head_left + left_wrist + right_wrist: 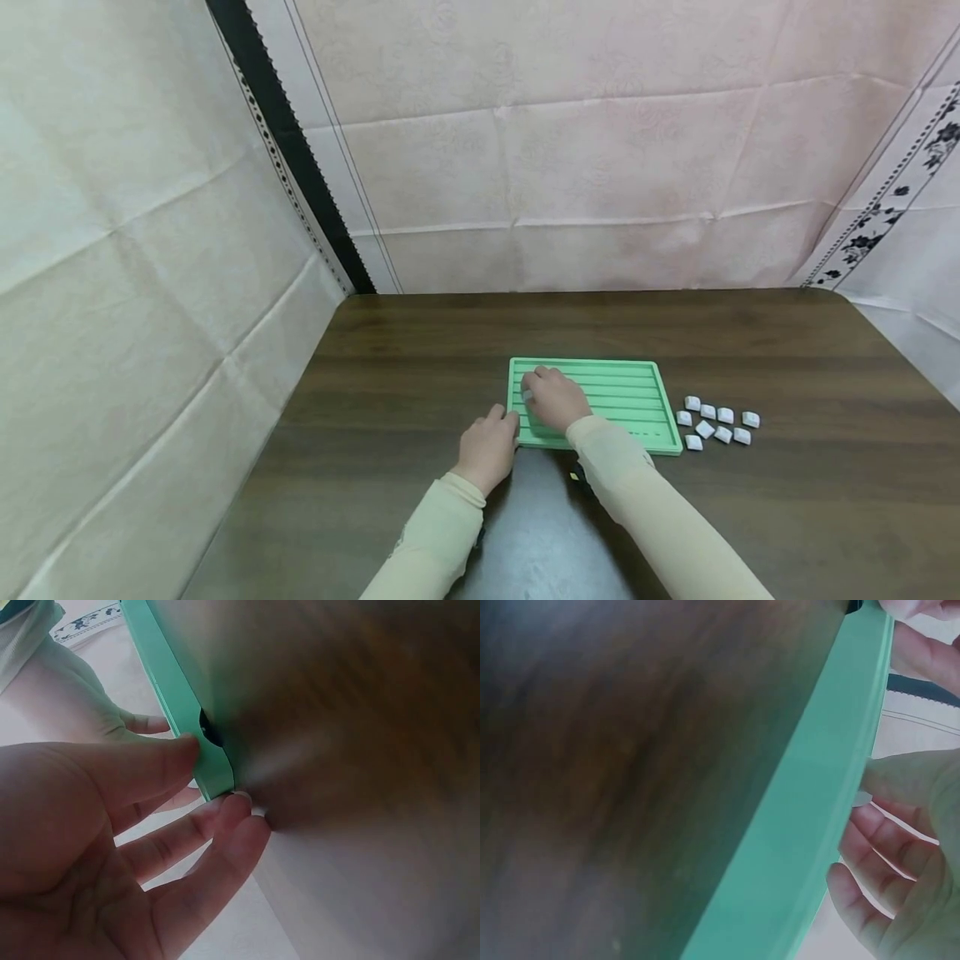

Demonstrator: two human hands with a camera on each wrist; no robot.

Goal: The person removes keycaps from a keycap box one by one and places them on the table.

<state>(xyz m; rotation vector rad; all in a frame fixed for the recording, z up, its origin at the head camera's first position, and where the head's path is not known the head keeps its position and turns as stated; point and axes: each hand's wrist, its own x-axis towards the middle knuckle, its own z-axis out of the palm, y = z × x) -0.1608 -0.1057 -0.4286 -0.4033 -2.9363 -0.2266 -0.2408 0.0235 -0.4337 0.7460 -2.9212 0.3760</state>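
A light green ridged tray (622,392) lies on the wooden table. My left hand (487,448) holds its near left corner. In the left wrist view the thumb (154,765) presses on the tray's side wall (176,697) and the fingertips meet the corner. Over the left part of the tray, my right hand (557,402) pinches a small white keycap (527,396). The right wrist view catches a sliver of that keycap (862,799) between thumb and fingers, just above the tray's rim (855,780); the rest of it is hidden.
Several loose white keycaps (704,429) lie on the table right of the tray. The brown table (420,358) reaches back to a pale cloth (615,167) hanging behind it. More cloth (165,333) hangs at the left side.
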